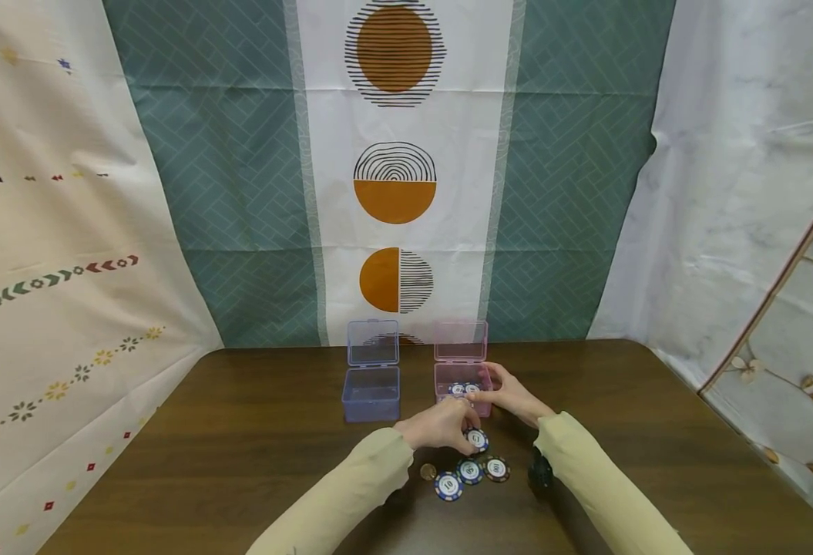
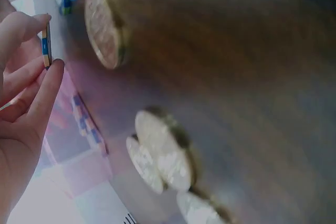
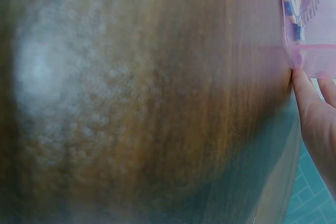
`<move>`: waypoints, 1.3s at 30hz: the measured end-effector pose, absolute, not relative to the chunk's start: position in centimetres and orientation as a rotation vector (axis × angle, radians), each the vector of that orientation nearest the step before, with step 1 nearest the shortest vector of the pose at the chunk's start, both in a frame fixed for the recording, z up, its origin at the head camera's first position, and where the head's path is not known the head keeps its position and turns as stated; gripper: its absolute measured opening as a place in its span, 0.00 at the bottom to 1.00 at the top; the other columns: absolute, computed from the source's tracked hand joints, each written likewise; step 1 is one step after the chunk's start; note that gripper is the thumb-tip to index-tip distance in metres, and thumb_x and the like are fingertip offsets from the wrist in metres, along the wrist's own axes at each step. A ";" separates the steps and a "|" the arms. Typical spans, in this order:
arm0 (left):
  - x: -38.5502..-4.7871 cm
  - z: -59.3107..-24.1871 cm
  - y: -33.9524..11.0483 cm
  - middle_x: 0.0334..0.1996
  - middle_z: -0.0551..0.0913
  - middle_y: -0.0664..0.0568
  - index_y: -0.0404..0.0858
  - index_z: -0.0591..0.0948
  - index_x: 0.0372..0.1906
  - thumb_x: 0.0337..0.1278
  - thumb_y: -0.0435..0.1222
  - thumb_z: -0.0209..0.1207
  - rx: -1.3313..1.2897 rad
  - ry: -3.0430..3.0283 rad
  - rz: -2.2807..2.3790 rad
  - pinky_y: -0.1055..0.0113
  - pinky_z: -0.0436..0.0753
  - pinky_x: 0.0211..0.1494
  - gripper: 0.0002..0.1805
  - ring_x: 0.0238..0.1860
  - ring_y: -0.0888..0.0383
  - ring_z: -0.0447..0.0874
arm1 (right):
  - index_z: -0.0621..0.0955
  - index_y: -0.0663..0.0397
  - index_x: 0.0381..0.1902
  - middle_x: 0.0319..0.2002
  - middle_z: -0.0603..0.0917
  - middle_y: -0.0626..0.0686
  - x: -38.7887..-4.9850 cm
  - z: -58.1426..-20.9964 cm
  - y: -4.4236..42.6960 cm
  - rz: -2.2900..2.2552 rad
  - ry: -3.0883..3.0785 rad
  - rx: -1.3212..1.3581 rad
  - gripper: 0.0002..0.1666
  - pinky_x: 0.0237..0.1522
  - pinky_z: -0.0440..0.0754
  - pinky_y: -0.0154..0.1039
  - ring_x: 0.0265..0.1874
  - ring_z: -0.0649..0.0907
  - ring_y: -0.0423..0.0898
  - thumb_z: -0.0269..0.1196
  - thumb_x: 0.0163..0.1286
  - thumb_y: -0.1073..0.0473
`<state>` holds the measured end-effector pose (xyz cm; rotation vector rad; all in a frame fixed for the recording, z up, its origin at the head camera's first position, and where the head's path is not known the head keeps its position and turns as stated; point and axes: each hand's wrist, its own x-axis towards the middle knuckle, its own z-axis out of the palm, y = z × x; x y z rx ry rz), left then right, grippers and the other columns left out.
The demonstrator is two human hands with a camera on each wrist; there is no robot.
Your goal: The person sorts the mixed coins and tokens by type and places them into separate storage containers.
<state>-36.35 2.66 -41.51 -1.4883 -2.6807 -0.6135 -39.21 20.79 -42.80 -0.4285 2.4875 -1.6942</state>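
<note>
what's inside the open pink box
At least two chips show inside the pink box; the left hand and right hand block part of its front, so any chips hidden there can't be counted.

The table (image 1: 274, 432) looks like dark wood, with visible grain and a smooth, rather glossy finish; in the right wrist view, a whitish patch of light reflects on it. The pink box (image 1: 441, 385) and the blue box (image 1: 371, 405) seem to be of transparent plastic, smooth and shiny. The poker chips (image 1: 449, 486) look like hard, smooth plastic. The coins (image 2: 102, 30) have a metallic look, with relief on their faces. The sleeves (image 1: 371, 470) and the teal curtain (image 1: 219, 154) appear as matt cloth, lightly creased.
</note>
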 end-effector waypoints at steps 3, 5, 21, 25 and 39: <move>-36.5 -41.1 2.3 0.27 0.78 0.59 0.35 0.82 0.35 0.38 0.35 0.70 -1.491 -2.697 -0.688 0.81 0.71 0.29 0.15 0.26 0.68 0.73 | 0.56 0.61 0.65 0.62 0.59 0.65 -39.6 -43.2 20.9 -1.694 2.494 -0.435 0.46 0.54 0.60 0.59 0.56 0.64 0.61 0.67 0.55 0.53; -36.6 -40.7 2.0 0.25 0.78 0.59 0.35 0.82 0.36 0.39 0.35 0.69 -1.505 -2.689 -0.715 0.81 0.71 0.28 0.14 0.24 0.68 0.72 | 0.56 0.61 0.65 0.62 0.58 0.65 -39.6 -43.2 20.9 -1.706 2.480 -0.447 0.46 0.54 0.60 0.59 0.56 0.64 0.62 0.66 0.55 0.54; -37.4 -38.0 0.4 0.30 0.78 0.55 0.32 0.83 0.37 0.39 0.32 0.68 -1.412 -2.640 -0.885 0.79 0.74 0.31 0.15 0.29 0.63 0.77 | 0.55 0.63 0.65 0.62 0.57 0.66 -39.7 -43.3 21.2 -1.725 2.443 -0.476 0.45 0.54 0.61 0.58 0.56 0.64 0.63 0.65 0.57 0.56; -37.8 -37.1 0.3 0.28 0.79 0.54 0.32 0.82 0.35 0.38 0.32 0.69 -1.369 -2.629 -0.914 0.79 0.74 0.30 0.14 0.29 0.58 0.79 | 0.55 0.65 0.65 0.62 0.57 0.68 -39.6 -43.3 21.3 -1.740 2.431 -0.515 0.43 0.54 0.62 0.57 0.57 0.63 0.64 0.64 0.58 0.59; -39.1 -35.1 0.3 0.30 0.80 0.55 0.34 0.83 0.38 0.41 0.35 0.69 -1.212 -2.655 -0.914 0.77 0.74 0.33 0.15 0.29 0.64 0.76 | 0.54 0.58 0.66 0.65 0.53 0.63 -39.8 -43.3 21.1 -1.655 2.487 -0.392 0.50 0.54 0.59 0.60 0.59 0.60 0.62 0.68 0.54 0.50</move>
